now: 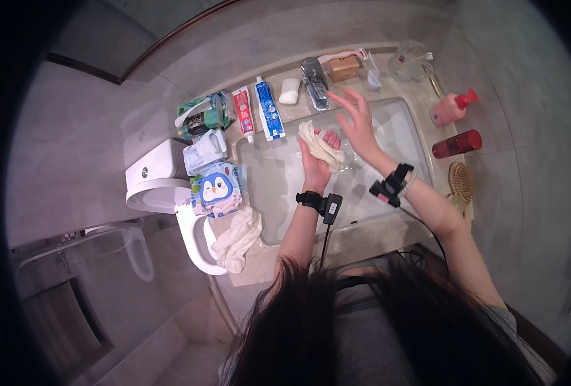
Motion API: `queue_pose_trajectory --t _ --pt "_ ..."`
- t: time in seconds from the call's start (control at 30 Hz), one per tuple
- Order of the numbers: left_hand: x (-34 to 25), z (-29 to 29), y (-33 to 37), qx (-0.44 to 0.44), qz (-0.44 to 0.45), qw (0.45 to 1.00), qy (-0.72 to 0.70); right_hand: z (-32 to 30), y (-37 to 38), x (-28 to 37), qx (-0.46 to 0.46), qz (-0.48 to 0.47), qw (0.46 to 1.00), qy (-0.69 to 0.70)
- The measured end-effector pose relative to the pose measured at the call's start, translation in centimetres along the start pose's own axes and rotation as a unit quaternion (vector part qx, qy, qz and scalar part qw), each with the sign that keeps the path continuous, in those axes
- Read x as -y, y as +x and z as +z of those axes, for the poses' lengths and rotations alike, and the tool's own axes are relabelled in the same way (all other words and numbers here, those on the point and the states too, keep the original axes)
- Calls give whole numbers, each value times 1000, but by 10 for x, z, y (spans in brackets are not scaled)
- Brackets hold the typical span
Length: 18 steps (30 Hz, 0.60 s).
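Note:
Over the white sink (pixel 279 215), my left hand (pixel 316 168) is palm up with a bunched, wet-looking white cloth (pixel 322 148) lying across it. The thumb and fingers curl about the cloth's sides. My right hand (pixel 359 125) is raised beside it, fingers apart and holding nothing. Its fingertips are close to the chrome faucet (pixel 314 83) at the sink's back edge; whether they touch it I cannot tell. Shallow water seems to stand in the basin.
A blue toothpaste tube (pixel 270 109), a red tube (pixel 243 114) and a white soap bar (pixel 290 91) lie behind the sink. Wipes packs (pixel 218 190) and another white cloth (pixel 239 239) sit left. At right stand a pink pump bottle (pixel 449 109), a red bottle (pixel 457 144) and a hairbrush (pixel 461 180).

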<state>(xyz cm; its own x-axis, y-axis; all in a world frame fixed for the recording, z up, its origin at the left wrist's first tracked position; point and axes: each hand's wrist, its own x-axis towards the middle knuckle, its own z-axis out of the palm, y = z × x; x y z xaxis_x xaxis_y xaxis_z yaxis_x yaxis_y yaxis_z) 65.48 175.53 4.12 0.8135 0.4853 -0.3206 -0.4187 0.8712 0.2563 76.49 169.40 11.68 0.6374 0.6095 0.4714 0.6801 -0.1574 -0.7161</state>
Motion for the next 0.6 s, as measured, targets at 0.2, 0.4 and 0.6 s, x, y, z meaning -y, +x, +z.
queue_pose_trajectory --t 0.2,0.4,0.6 --pt "8 17 -3 44 56 981 181 26 -90 -19 94 225 947 207" --pt "12 7 14 -119 72 981 138 -9 -111 -34 217 155 963 33" --pt "45 -16 29 -173 21 974 142 -38 -128 -33 278 145 945 -94"
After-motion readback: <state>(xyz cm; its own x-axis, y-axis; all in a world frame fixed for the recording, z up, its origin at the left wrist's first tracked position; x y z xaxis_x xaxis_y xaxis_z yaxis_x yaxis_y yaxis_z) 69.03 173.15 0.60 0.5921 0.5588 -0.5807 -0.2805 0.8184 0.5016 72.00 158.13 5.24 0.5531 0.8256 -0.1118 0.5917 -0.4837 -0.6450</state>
